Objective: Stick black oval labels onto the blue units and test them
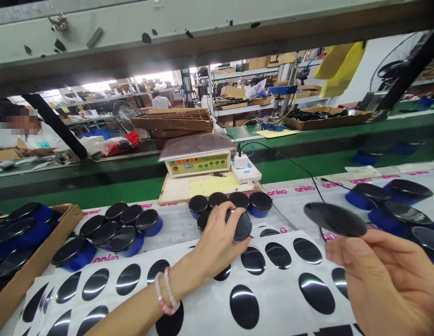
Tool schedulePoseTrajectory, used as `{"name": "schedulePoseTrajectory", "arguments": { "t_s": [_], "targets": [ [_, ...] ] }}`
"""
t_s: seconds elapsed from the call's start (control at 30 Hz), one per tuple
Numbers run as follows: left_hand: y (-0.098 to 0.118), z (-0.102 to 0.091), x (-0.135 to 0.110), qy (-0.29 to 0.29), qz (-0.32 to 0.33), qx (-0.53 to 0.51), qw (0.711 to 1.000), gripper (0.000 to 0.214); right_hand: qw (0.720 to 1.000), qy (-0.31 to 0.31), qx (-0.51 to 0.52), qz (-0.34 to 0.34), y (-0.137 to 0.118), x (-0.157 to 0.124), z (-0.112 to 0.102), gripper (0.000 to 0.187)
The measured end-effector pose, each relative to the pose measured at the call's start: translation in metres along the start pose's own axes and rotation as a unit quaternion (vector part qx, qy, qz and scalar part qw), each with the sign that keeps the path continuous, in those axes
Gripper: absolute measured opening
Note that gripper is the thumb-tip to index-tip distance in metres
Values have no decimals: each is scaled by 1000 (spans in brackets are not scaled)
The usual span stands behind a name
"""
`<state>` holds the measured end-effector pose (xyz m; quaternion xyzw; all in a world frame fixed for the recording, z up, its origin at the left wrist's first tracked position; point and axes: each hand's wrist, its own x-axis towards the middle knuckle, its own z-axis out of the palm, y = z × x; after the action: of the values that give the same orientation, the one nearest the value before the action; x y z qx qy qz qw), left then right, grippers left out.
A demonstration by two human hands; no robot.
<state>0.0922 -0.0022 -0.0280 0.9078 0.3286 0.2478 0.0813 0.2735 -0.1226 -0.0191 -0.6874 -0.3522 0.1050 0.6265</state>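
My left hand (pixel 217 242) reaches forward and closes round a round black-topped blue puck (pixel 242 225) at the front of a small cluster of the same pucks (pixel 231 201). My right hand (pixel 381 275), near the camera at the lower right, pinches a thin black oval sticker (pixel 334 219) and holds it in the air. Below both hands lie white sheets (pixel 283 284) covered with several glossy black oval stickers.
A cardboard box (pixel 31 261) of pucks stands at the left, with a group of pucks (pixel 119 226) beside it and more pucks (pixel 395 200) at the right. A beige tester box (pixel 198 161) and white adapter (pixel 245 169) sit behind. A green conveyor (pixel 98 186) runs across; a person sits beyond it at far left.
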Motion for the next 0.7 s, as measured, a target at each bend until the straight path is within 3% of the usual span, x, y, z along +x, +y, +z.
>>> {"name": "schedulePoseTrajectory", "arguments": {
  "t_s": [0.03,0.1,0.17,0.27,0.37,0.43,0.5,0.57,0.7],
  "targets": [
    [8,-8,-3,5,-13,-52,999,56,998,3,64,17,-4,-6,7,32],
    [24,-21,-13,9,-65,-187,980,57,978,-62,196,18,-10,-21,23,45],
    [36,-31,-24,10,-152,-320,935,57,942,-148,300,-10,-13,-37,39,62],
    [41,-37,-40,26,-275,-439,855,60,915,-173,363,-8,-15,-57,55,69],
    [36,-38,-56,13,-279,-537,796,55,913,-166,370,40,-18,-62,57,61],
    [33,-39,-66,7,-253,-580,775,50,904,-177,382,71,-20,-60,55,60],
    [32,-39,-75,32,-232,-588,774,42,891,-195,401,89,-20,-57,53,59],
    [31,-37,-82,74,-206,-569,793,36,876,-224,415,96,-16,-55,53,53],
    [24,-30,-92,111,-146,-466,866,50,863,-321,386,55,-3,-51,52,28]
  ]
}}
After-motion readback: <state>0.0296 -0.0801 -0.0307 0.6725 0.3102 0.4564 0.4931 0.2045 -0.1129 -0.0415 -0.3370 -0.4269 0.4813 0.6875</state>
